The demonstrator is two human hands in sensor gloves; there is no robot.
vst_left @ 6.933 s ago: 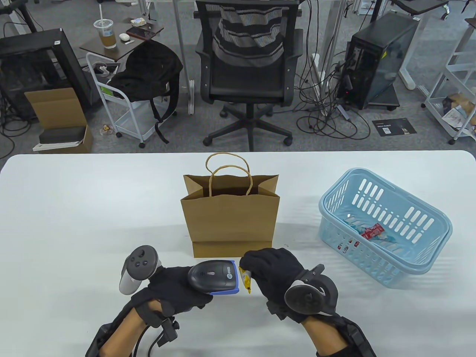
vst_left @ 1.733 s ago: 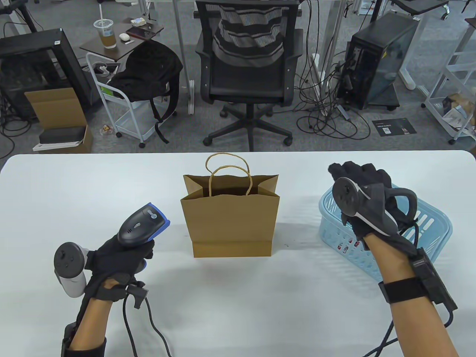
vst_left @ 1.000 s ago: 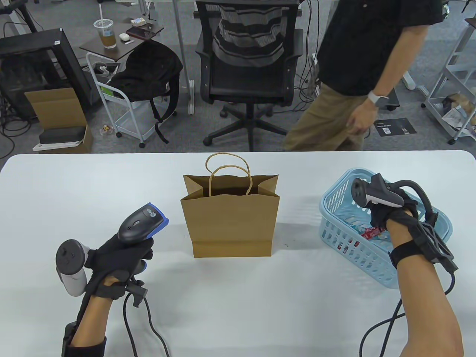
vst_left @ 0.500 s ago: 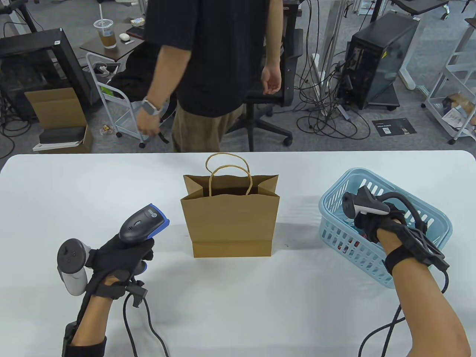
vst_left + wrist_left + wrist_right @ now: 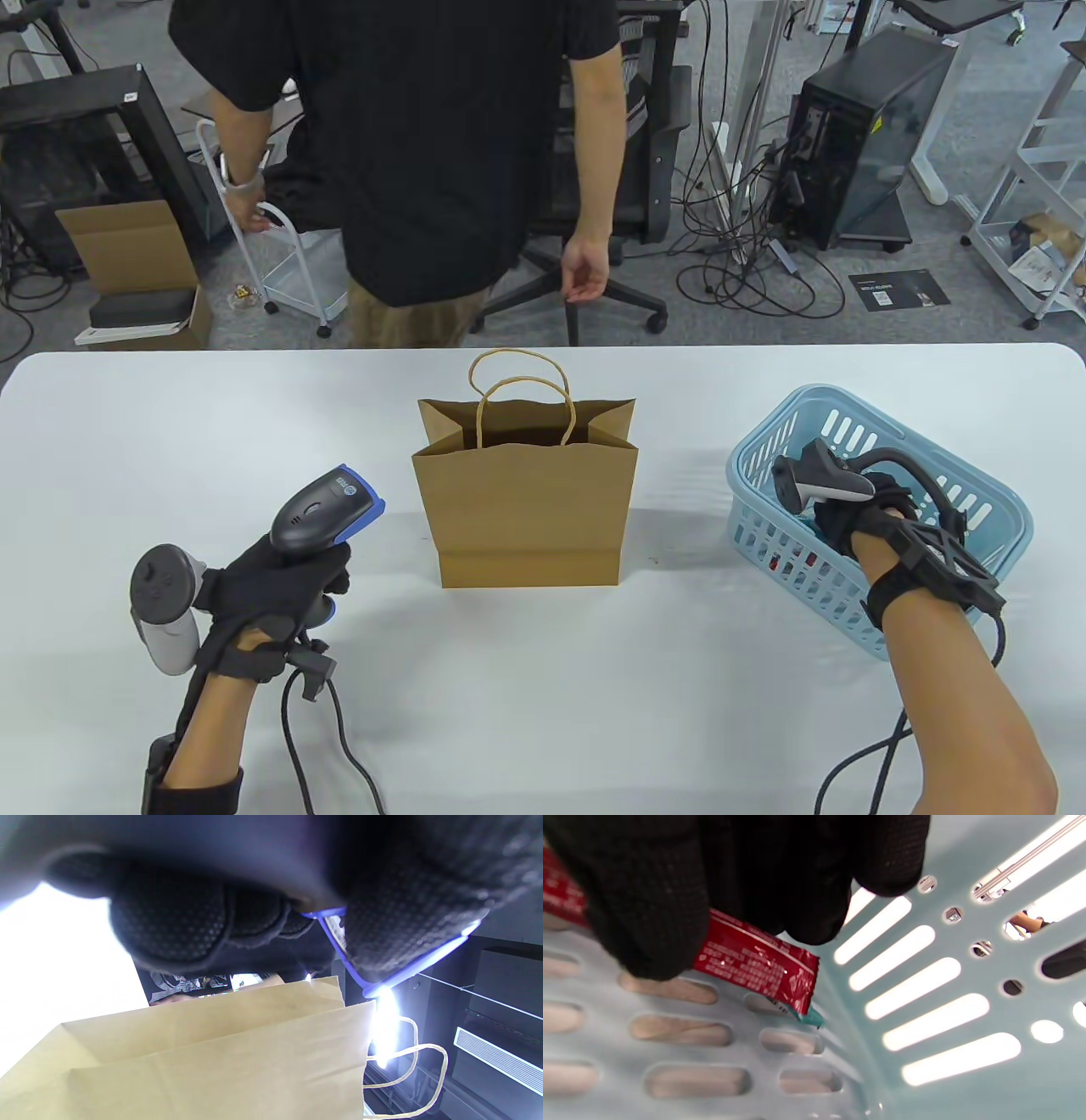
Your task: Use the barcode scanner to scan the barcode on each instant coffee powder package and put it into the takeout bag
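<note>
My left hand (image 5: 284, 586) grips the grey and blue barcode scanner (image 5: 325, 512) by its handle, upright, left of the brown paper takeout bag (image 5: 526, 501). The bag stands open at mid-table. In the left wrist view my fingers (image 5: 169, 921) wrap the scanner (image 5: 407, 971) above the bag (image 5: 233, 1060). My right hand (image 5: 840, 518) reaches down inside the light blue basket (image 5: 764, 441). In the right wrist view its fingers (image 5: 649, 921) pinch a red coffee packet (image 5: 755, 963) lying on the basket floor (image 5: 925, 1069). A teal packet's corner (image 5: 811, 1019) peeks out beneath the red one.
A person in a black shirt (image 5: 424, 153) stands just behind the table's far edge, one hand on a white cart (image 5: 280, 255). The scanner's cable (image 5: 339, 747) and my right wrist cable (image 5: 865, 755) trail over the table's front.
My right hand has gone deeper into the basket and closed on the red packet. The person behind the table has walked from right to left. The left hand and scanner have barely moved.
</note>
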